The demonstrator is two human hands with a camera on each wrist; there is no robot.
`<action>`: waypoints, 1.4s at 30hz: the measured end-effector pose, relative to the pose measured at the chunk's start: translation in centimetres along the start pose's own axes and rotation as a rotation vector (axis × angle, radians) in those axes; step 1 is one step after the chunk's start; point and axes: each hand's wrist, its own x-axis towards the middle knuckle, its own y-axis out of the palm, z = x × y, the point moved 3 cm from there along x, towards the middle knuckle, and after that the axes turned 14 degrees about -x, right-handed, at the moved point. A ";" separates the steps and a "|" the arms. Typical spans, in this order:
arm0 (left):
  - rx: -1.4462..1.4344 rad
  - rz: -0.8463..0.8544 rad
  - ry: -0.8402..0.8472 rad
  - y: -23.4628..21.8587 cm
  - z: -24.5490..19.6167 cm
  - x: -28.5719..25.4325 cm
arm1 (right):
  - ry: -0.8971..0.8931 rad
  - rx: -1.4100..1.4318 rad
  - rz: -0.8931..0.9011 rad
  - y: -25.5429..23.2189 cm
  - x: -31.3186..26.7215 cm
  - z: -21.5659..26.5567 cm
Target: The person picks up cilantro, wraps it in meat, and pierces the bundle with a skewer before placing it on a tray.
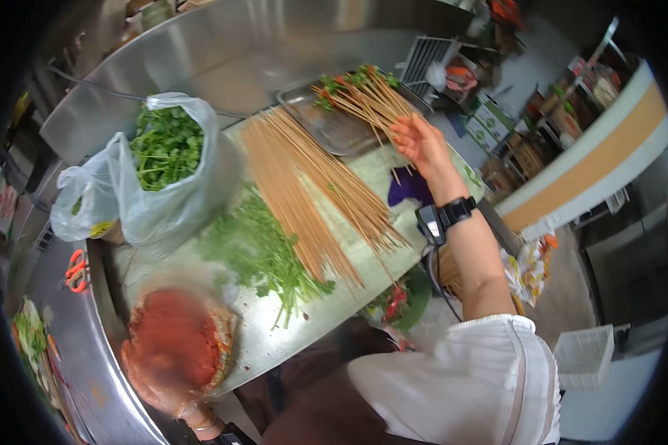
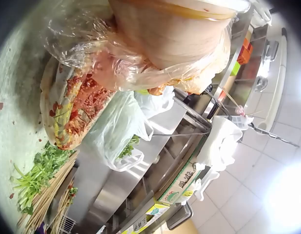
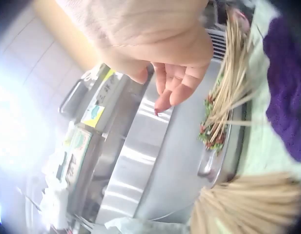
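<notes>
My left hand (image 1: pixel 156 386), in clear plastic, is at a red, paste-covered mass (image 1: pixel 182 334) with a pale layered edge, at the board's near left. Plastic and wrist hide its fingers in the left wrist view, so their grip is unclear; the red mass (image 2: pixel 87 105) shows beside them. My bare right hand (image 1: pixel 423 152) hovers by the filled skewers (image 1: pixel 371 104), fingers loosely bent and holding nothing. A small red bit clings to a fingertip in the right wrist view (image 3: pixel 177 87). Bare sticks (image 1: pixel 312 185) and loose green herbs (image 1: pixel 263 252) lie between the hands.
A metal tray (image 1: pixel 312 119) stands at the back under the skewers. Plastic bags (image 1: pixel 189 200) with herbs are at the left, near orange-handled scissors (image 1: pixel 76 271). A purple cloth (image 1: pixel 408 187) lies by my right wrist. A curved metal wall (image 1: pixel 237 52) rises behind.
</notes>
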 end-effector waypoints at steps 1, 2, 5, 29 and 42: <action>-0.031 -0.010 -0.029 0.1 0.0 -0.1 | -0.071 -0.108 0.002 -0.6 -1.9 1.2; -0.063 -0.025 -0.052 0.1 0.1 -0.1 | -0.136 -0.183 -0.079 -1.7 -4.1 2.1; -0.122 -0.036 -0.086 -0.3 0.9 0.2 | -0.138 -0.418 -0.198 -6.3 -7.9 0.0; -0.279 -0.066 -0.179 -1.8 1.8 -0.3 | -0.258 -1.465 -0.126 -7.1 -9.8 -7.6; -0.112 -0.098 -0.121 -2.3 1.5 -0.2 | -0.624 -1.657 -0.096 -4.5 -9.9 -6.4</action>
